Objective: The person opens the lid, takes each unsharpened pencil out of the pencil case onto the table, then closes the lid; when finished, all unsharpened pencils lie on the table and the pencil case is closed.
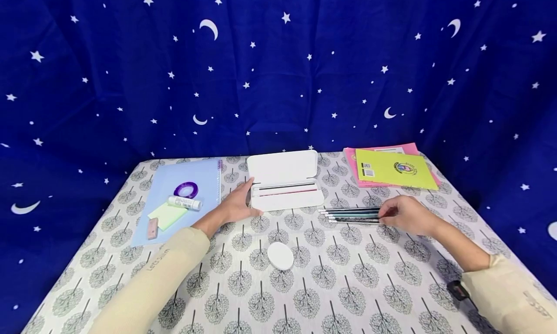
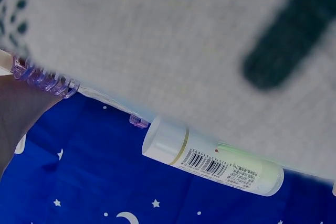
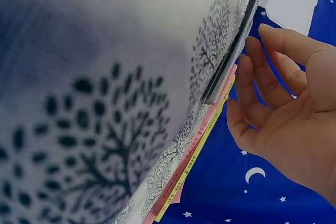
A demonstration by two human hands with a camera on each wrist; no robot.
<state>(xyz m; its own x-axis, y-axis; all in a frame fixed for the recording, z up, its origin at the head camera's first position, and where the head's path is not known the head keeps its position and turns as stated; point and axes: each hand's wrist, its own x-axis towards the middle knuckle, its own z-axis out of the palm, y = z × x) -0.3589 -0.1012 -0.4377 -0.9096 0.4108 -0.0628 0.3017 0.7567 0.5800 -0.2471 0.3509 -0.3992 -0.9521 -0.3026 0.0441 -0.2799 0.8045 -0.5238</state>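
A white pencil case (image 1: 287,201) stands with its lid up, a dark pencil and a red pencil lying inside. My left hand (image 1: 237,202) rests against its left end, fingers spread toward the hinge and thumb at the front corner. To the right, several dark pencils (image 1: 352,215) lie side by side on the patterned cloth. The fingertips of my right hand (image 1: 404,215) are at their right ends. In the right wrist view, the loosely bent fingers (image 3: 239,124) of that hand are beside the pencil bundle (image 3: 226,69).
A white oval object (image 1: 280,256) lies nearer me. At left, a blue notebook (image 1: 163,179) carries purple tape (image 1: 185,190), a glue stick (image 1: 184,203), green sticky notes (image 1: 167,215) and a pink eraser (image 1: 153,228). Yellow (image 1: 383,169) and pink notebooks (image 1: 351,162) overlap at back right.
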